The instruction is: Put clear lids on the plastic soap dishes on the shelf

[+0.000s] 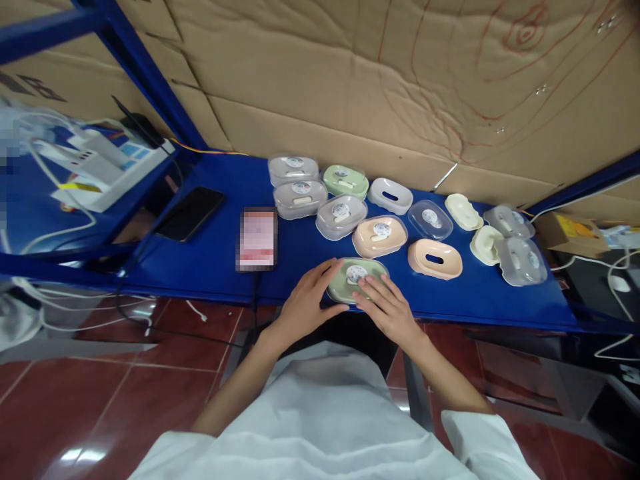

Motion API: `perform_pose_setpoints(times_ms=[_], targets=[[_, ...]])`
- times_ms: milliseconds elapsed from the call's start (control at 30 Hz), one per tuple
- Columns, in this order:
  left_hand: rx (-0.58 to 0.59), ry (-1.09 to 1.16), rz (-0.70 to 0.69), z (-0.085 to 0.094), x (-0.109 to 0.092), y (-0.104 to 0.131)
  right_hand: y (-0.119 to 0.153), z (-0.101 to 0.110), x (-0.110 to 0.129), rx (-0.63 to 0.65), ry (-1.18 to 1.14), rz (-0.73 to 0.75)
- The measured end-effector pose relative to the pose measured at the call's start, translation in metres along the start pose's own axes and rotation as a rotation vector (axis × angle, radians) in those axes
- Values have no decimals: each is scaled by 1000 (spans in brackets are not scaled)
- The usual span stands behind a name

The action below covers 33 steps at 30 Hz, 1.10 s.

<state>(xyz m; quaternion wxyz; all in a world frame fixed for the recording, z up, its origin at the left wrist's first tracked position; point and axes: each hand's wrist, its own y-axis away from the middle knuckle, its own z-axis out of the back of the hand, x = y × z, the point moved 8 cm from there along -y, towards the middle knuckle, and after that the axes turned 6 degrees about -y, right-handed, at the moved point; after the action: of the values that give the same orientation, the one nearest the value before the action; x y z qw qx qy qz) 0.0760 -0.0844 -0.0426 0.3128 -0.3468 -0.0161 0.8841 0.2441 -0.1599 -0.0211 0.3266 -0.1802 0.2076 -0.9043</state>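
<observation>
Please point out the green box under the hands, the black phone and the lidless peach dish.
Green box (354, 272): head view, on the round label of its lid.
Black phone (194, 212): head view, middle of its dark face.
Peach dish (449, 261): head view, right of its slot.

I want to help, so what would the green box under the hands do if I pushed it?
The green box looks like shiny, moulded plastic, so it would probably stay stiff and feel light. Being low and wide, it seems unlikely to roll or tip. It might slide easily, since the table looks smooth.
</observation>
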Motion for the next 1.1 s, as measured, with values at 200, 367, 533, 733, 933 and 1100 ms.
perform_pose_setpoints(times_ms=[200, 367, 533, 733, 933, 1100], targets=[[-79, -46, -55, 11, -3, 6, 8, 9, -10, -55, 21, 35], [-363, -171, -10, 95, 26, -39, 33, 57, -73, -203, 179, -372], [-542, -249, 45, 162, 84, -116, -2, 74, -94, -101, 172, -324], [-478, -233, 141, 157, 137, -165, -124, 47, -149, 20, 65, -215], [-391, -190, 248, 145, 164, -190, -197, -11, -205, 301, 95, -209], [-340, -201, 169, 138, 161, -194, -203, -22, -210, 369, 208, -177]])
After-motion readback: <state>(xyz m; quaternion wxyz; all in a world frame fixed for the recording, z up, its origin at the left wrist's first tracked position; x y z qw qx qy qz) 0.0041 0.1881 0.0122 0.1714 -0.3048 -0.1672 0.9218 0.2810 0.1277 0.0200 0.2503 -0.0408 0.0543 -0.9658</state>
